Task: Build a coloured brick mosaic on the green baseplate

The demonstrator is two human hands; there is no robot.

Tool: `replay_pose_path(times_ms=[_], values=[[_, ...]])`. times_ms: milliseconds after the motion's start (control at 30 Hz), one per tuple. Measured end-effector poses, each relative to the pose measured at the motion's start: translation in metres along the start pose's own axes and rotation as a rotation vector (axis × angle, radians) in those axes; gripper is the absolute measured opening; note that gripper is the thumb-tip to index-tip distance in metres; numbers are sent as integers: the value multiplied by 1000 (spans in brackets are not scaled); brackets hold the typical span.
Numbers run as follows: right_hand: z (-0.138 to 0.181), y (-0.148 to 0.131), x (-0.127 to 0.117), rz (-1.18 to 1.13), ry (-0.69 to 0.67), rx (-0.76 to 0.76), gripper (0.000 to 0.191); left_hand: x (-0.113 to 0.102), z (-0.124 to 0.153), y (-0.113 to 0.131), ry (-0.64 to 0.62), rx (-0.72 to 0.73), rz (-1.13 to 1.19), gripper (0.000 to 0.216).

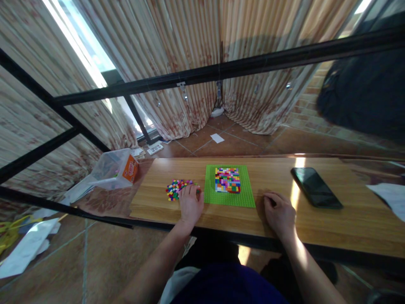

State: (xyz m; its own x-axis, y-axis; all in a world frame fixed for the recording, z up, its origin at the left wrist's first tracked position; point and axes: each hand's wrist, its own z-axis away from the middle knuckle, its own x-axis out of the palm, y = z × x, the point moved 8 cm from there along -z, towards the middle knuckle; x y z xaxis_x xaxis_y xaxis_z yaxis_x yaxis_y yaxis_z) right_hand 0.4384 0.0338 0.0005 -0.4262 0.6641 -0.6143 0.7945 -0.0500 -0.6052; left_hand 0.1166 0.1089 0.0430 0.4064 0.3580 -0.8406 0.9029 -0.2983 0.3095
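Observation:
A green baseplate [229, 195] lies on the wooden table [316, 219], with a block of many small coloured bricks [227, 179] built on its far half. A loose pile of small coloured bricks [176, 188] lies left of the plate. My left hand [190, 203] rests palm down at the near right edge of that pile, fingers reaching into it; whether it grips a brick is hidden. My right hand [278, 212] rests on the table right of the plate, fingers curled under, nothing visible in it.
A black phone [315, 187] lies on the table to the right, papers [389, 197] at the far right edge. A clear plastic box with an orange label [115, 169] stands left of the table. Black metal bars [221, 71] cross above. Curtains hang behind; papers litter the floor.

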Motion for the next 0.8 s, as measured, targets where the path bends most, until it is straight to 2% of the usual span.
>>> replay_pose_path(times_ms=[133, 500, 600, 800], values=[[0, 0, 0, 3, -4, -9, 27, 1, 2, -15, -43, -59, -121, 12], [1, 1, 0, 12, 6, 9, 29, 6, 0, -14, -37, -33, -123, 10], [1, 1, 0, 6, 7, 19, 29, 5, -4, -5, -28, 23, -16, 6], [0, -2, -1, 13, 0, 23, 28, 14, -19, 31, -145, 92, 180, 11]])
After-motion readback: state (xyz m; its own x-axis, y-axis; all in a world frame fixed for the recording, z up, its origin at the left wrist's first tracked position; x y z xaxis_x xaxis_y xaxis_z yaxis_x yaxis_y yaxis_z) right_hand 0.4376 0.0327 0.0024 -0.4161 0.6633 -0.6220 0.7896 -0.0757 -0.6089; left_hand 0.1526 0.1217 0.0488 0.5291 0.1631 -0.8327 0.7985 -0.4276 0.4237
